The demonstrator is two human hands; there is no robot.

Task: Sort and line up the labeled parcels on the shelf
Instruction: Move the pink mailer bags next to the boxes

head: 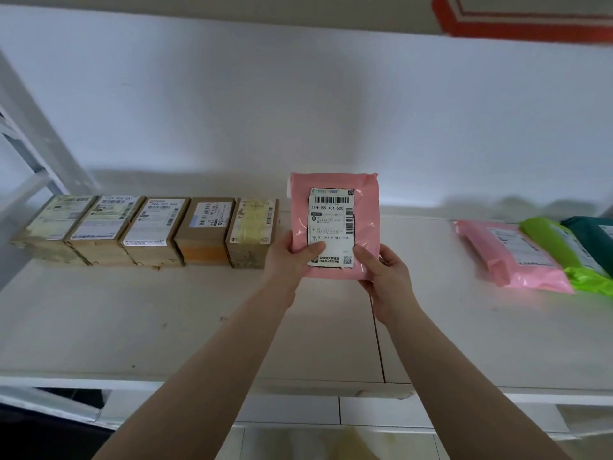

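While five cardboard boxes point(149, 227) stand side by side in a row along the back left of the white shelf point(166, 327), each touching its neighbour and each with a printed label on top, three soft mailer bags lie in an overlapping heap at the far right: a pink one point(507, 257), a lime green one point(560, 247) partly on top of it, and a dark green one point(593, 234) at the frame's edge. A fourth bag, the pink parcel point(335, 224), is in the person's two hands, raised upright between the row of boxes and the heap, just to the right of the last box. Its white shipping label point(331, 227) faces the camera, with barcodes and the code 15H-159-A01-620 readable.

The left hand point(292, 260) grasps the parcel's lower left edge, thumb pressed flat across the bottom of the label and the other fingers hidden behind the bag. The right hand point(384, 273) grasps the lower right corner in the same way, thumb on the front beside the label, fingers behind. Both bare forearms reach up from the lower edge of the view. Whether the parcel's bottom edge touches the shelf cannot be told, since the hands cover it. A second shelf board point(298, 14) runs across above, and a white upright frame point(33, 137) slants at the left.
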